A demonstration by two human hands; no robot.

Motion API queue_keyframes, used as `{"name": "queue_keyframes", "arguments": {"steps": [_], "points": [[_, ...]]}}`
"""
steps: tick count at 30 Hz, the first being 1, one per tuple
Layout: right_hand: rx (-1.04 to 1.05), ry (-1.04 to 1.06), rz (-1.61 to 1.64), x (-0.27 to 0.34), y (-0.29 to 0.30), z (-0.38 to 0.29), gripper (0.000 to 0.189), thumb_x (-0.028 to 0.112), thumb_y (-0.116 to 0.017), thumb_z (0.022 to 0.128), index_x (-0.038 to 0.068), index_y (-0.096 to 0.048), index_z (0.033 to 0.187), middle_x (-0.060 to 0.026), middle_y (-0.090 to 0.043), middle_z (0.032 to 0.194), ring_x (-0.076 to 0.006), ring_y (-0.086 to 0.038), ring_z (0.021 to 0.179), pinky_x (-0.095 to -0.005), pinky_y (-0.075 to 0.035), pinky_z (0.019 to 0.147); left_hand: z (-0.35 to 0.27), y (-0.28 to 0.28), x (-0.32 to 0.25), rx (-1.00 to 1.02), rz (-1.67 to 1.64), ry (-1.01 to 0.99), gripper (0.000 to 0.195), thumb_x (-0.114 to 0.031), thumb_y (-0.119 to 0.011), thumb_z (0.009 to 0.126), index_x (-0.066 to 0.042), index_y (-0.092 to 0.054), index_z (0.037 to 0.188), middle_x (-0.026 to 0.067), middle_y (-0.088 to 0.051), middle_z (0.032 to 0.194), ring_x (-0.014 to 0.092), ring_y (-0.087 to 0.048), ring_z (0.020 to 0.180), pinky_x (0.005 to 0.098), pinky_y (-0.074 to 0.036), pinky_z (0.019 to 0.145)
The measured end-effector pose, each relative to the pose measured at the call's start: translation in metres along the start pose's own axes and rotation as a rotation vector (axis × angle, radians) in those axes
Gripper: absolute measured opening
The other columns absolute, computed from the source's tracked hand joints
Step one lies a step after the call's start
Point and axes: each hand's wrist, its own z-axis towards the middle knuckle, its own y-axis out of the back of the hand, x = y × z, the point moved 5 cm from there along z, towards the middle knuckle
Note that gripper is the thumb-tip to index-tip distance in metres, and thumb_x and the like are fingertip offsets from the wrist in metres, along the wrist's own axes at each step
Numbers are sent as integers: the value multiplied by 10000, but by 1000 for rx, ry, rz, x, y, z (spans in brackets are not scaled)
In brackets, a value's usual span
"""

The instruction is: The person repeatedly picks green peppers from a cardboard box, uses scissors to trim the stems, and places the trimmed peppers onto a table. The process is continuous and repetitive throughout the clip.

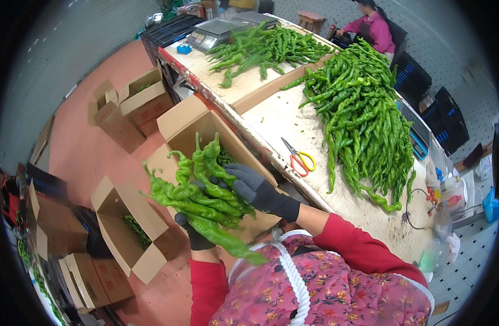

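A bunch of long, wrinkled green peppers [196,191] rests between my two gloved hands, over an open cardboard box [249,157]. My left hand [194,232], in a dark glove, supports the bunch from below, its fingers mostly hidden under the peppers. My right hand [251,187], in a grey and black glove, grips the bunch from its right side. More green peppers show inside the box behind the bunch. On the table [282,118] to the right lie scissors [299,157] with one red and one yellow handle, beside a large pile of green peppers [363,118].
A cardboard strip [270,91] divides the table; beyond it are more peppers [270,49] and a weighing scale [215,32]. Open cardboard boxes [127,228] stand on the red floor to the left. Someone in a pink top [373,30] sits past the table.
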Motion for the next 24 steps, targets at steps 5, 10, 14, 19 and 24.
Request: {"name": "queue_keyframes", "arguments": {"steps": [5,10,14,19,24], "points": [[34,112,-123,5,0,7,338,177,-539,911,5,-547,1202,-223,-567,1148,-392,-553,1039,-434,-441,918,7,-10,-4,4,126,-19,775,-632,-513,821,-96,-391,1367,96,-505,1255,268,-492,1136,403,-406,997],[65,147,-320,2,-5,12,252,130,-539,893,15,-580,1113,-209,-585,1076,-381,-586,965,-429,-481,839,10,-11,-6,5,59,3,654,-568,-441,902,-92,-412,1349,83,-525,1192,246,-517,1059,382,-434,943],[185,95,-87,9,-7,12,222,166,-525,901,26,-588,1061,-205,-595,1009,-380,-587,927,-438,-482,799,11,0,-6,-8,27,29,566,-517,-384,966,-90,-428,1333,73,-541,1141,229,-537,998,365,-456,899],[245,-120,-391,24,-3,19,160,167,-537,898,20,-587,937,-210,-612,841,-382,-605,789,-430,-489,715,18,31,-22,-119,42,21,530,-457,-427,975,-109,-387,1373,60,-521,1218,212,-499,1086,354,-425,946],[105,-124,-4,34,2,19,221,223,-613,864,26,-638,961,-194,-642,887,-357,-626,816,-407,-496,731,22,21,-32,142,41,-61,710,-531,-666,783,-93,-462,1303,80,-536,1217,262,-498,1116,408,-410,976]]}}
